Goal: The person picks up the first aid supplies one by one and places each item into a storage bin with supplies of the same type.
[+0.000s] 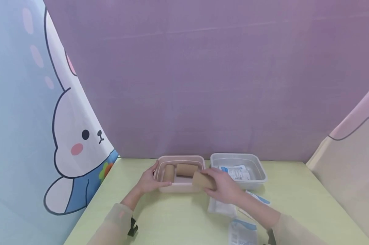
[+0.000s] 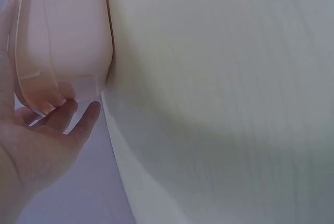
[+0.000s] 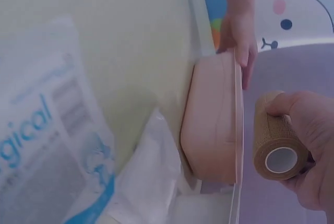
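My left hand [image 1: 149, 180] grips the left end of a pink plastic tray [image 1: 181, 188], its thumb over the front rim and the other fingers at the end wall. Two tan bandage rolls lie inside, one lengthwise [image 1: 169, 173] and one crosswise [image 1: 186, 169]. My right hand [image 1: 225, 186] holds a third tan bandage roll [image 1: 202, 180] between thumb and fingers, over the tray's front right corner. In the right wrist view this bandage roll [image 3: 269, 125] shows a white hollow core and sits above the rim.
A white tray [image 1: 254, 184] with printed packets [image 1: 236, 172] stands right of the pink one. More packets lie on the table in front: a white one [image 1: 222, 208], a blue-edged one [image 1: 257, 197] and one marked "gical" [image 1: 243, 234]. A purple cloth [image 1: 184, 85] hangs behind.
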The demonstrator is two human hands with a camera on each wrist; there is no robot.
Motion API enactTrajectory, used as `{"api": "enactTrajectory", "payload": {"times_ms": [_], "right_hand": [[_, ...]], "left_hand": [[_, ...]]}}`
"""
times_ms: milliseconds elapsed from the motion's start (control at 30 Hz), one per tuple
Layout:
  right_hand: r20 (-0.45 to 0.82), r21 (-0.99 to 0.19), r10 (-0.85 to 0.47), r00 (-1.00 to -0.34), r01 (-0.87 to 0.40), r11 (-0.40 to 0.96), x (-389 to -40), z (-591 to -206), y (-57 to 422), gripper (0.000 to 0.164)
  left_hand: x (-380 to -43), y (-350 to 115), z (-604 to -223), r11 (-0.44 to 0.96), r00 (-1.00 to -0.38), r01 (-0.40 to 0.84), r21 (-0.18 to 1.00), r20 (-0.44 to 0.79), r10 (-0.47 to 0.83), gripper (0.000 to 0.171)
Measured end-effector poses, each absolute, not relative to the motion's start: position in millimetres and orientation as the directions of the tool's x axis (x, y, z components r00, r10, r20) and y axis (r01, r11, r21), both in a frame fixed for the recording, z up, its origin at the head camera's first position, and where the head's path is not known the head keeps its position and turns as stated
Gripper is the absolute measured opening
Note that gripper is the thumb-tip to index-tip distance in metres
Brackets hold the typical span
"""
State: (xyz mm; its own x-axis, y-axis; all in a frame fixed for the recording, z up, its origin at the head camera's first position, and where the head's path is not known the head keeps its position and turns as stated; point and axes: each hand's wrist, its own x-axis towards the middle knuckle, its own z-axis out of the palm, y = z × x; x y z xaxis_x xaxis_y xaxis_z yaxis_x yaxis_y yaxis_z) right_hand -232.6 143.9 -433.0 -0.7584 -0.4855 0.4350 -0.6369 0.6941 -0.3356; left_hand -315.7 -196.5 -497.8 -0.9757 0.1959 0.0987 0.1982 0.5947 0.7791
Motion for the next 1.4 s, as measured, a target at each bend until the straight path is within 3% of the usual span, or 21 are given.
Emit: {"api": "enactTrajectory", "payload": {"times_ms": [433,633,1033,1233,1400], "right_hand": [[0.363,-0.425,-0.439,-0.822,-0.566,0.707,-289.3,-440.4,120.1,0.060],[0.399,-0.370,-0.490,-0.775,-0.625,0.687,-309.1,-446.0,101.7,0.055],[0.341,-0.316,-0.557,-0.758,-0.650,0.691,-333.6,-453.4,79.2,0.047],[0.315,-0.294,-0.598,-0.737,-0.675,0.677,-335.2,-461.4,84.5,0.050],[0.322,-0.342,-0.591,-0.739,-0.673,0.655,-334.9,-467.7,90.5,0.057]], "left_hand": [[-318.3,-198.9,-501.0,0.594,-0.971,0.221,0.773,0.119,0.206,0.130],[-318.3,-199.0,-500.4,0.589,-0.969,0.233,0.774,0.135,0.207,0.127],[-323.3,-191.1,-501.9,0.574,-0.968,0.237,0.784,0.137,0.212,0.128],[-325.3,-183.9,-503.1,0.577,-0.964,0.251,0.777,0.144,0.224,0.126],[-327.5,-179.3,-503.6,0.586,-0.962,0.250,0.771,0.131,0.238,0.126]]}}
